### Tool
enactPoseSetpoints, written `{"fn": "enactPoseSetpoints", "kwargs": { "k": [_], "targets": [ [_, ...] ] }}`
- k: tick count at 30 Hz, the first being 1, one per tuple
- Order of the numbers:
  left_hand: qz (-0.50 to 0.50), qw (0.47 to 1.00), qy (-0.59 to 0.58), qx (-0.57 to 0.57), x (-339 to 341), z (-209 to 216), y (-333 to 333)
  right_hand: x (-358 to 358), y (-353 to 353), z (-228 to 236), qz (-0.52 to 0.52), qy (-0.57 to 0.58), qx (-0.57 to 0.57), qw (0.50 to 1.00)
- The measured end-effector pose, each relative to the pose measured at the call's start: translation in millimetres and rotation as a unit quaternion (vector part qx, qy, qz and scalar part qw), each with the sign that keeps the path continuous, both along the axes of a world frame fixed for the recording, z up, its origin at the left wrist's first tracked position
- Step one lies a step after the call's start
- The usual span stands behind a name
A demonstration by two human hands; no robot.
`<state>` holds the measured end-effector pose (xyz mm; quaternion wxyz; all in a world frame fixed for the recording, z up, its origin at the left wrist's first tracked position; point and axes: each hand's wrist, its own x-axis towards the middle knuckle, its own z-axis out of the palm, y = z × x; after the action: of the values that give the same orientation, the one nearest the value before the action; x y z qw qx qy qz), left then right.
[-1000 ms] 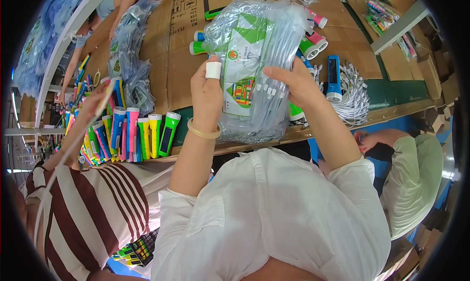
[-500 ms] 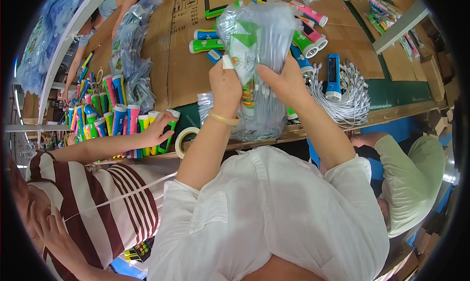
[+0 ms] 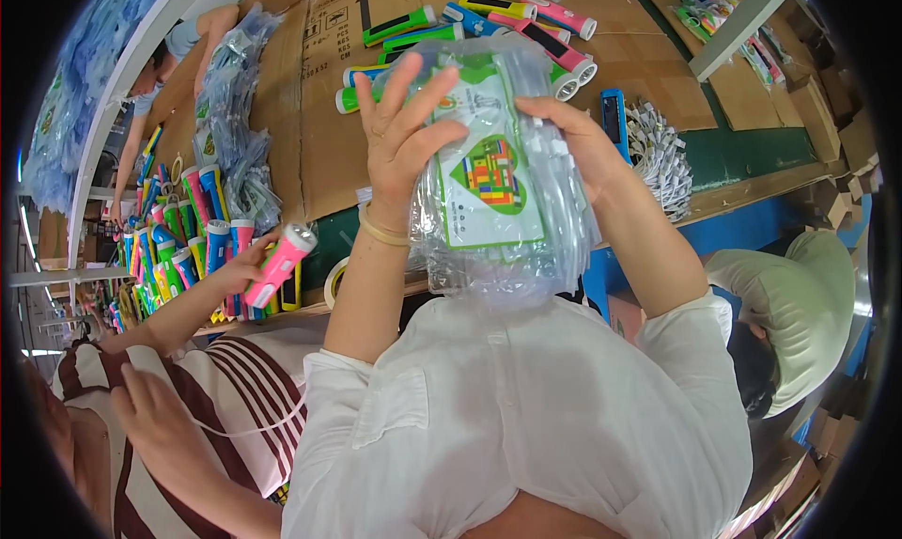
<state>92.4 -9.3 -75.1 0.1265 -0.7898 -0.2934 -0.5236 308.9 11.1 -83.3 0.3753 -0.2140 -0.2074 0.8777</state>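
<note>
A thick stack of clear plastic bags (image 3: 493, 229), printed in white and green with a colourful heart-shaped picture, stands tilted up before my chest. My right hand (image 3: 583, 149) grips its right side, thumb over the front near the top. At the upper left of the stack is my left hand (image 3: 399, 149), its fingers spread apart and pointing up, the thumb stretched over the printed face. A pale yellow bangle circles my left wrist. Behind the stack, on cardboard, lie several flashlights (image 3: 554, 46) in pink, green, blue and yellow.
A bundle of white cables (image 3: 662, 149) lies to the right, a blue flashlight (image 3: 614, 121) beside it. Many upright flashlights (image 3: 178, 238) crowd the left, near loose bags (image 3: 230, 116). A co-worker's hand holds a pink flashlight (image 3: 279, 268). Another person bends at the right.
The bag stack has turned its printed face toward me and come lower. My left hand has let go and spread its fingers. The left co-worker's hand now holds up a pink flashlight.
</note>
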Motion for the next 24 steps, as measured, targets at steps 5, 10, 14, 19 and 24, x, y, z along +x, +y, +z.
{"fn": "enactPoseSetpoints", "kwargs": {
  "k": [5,10,14,19,24],
  "targets": [
    [-0.139,0.97,-0.138,-0.146,0.8,0.3,-0.8,14.9,-0.1,-8.9,-0.038,-0.216,0.106,0.97],
    [-0.08,0.847,-0.39,-0.353,15.7,11.2,-16.4,49.9,18.0,-7.6,-0.161,-0.279,0.477,0.818],
    [-0.043,0.822,-0.408,-0.396,24.4,4.7,-20.8,20.1,11.9,13.8,-0.033,-0.164,0.393,0.904],
    [-0.087,0.758,-0.497,-0.413,17.5,-15.2,-21.2,-9.0,4.2,17.6,-0.014,-0.183,0.263,0.947],
    [-0.135,0.757,-0.516,-0.379,-0.4,-60.4,-19.2,-60.0,-39.9,7.4,-0.13,-0.354,0.517,0.768]
  ]
}}
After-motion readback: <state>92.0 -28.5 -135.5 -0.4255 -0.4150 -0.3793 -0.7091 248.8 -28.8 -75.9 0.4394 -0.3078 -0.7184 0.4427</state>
